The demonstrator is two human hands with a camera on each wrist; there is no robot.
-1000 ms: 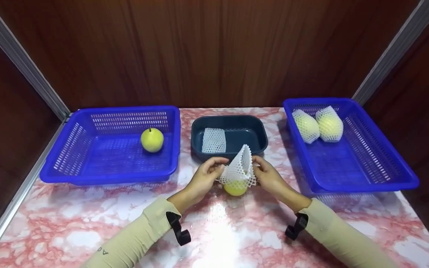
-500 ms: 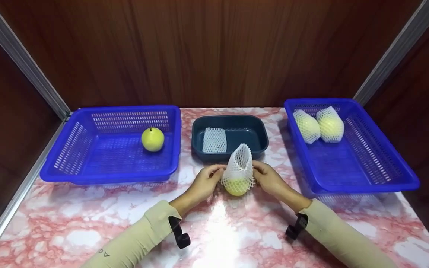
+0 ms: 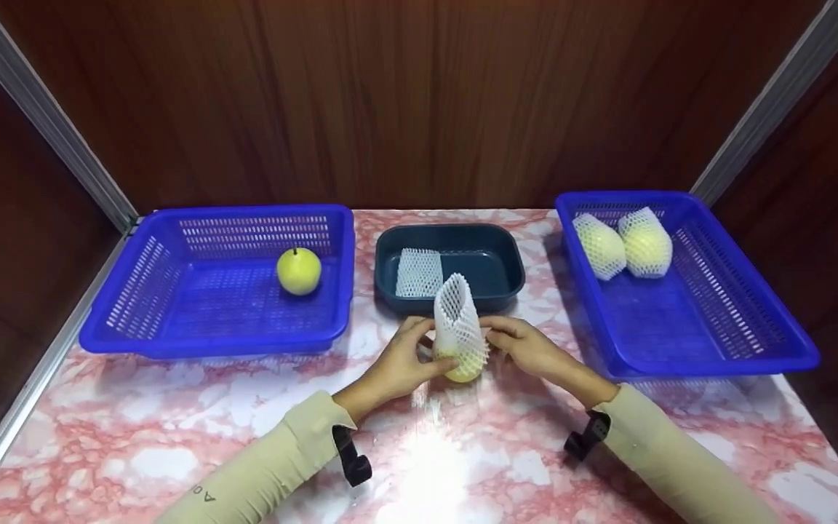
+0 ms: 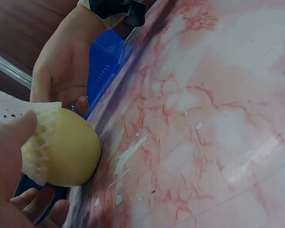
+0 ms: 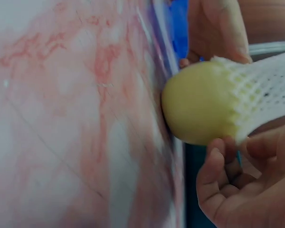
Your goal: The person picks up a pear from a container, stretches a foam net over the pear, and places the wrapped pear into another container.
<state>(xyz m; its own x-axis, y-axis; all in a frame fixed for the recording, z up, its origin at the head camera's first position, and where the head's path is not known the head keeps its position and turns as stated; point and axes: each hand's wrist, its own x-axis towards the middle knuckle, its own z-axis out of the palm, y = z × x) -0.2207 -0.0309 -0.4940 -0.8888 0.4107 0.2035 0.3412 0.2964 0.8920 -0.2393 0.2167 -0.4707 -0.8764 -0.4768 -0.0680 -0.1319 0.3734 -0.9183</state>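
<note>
A yellow pear [image 3: 465, 373] stands on the table between both hands, its upper part inside a white foam net sleeve [image 3: 455, 320]. The sleeve's open end rises above the fruit, while the pear's bare lower end shows in both wrist views. My left hand [image 3: 403, 364] holds the pear through the net from the left, thumb [image 4: 26, 126] across the front and fingers partly hidden behind. On the right side, my right hand [image 3: 528, 351] pinches the sleeve's lower edge; its curled fingers [image 5: 218, 164] lie close against the pear.
A blue basket [image 3: 215, 346] at left holds a bare pear [image 3: 299, 271]. Behind the hands, a dark tray [image 3: 481, 229] holds flat foam netting [image 3: 419, 274]. The right blue basket [image 3: 710, 364] contains two netted pears [image 3: 599, 247]. Wooden panels [image 3: 419, 102] enclose the marbled table [image 3: 244, 437].
The net sleeve has come further down over the pear and leans slightly left. My left thumb has moved onto the front of the pear. The baskets and tray stay put.
</note>
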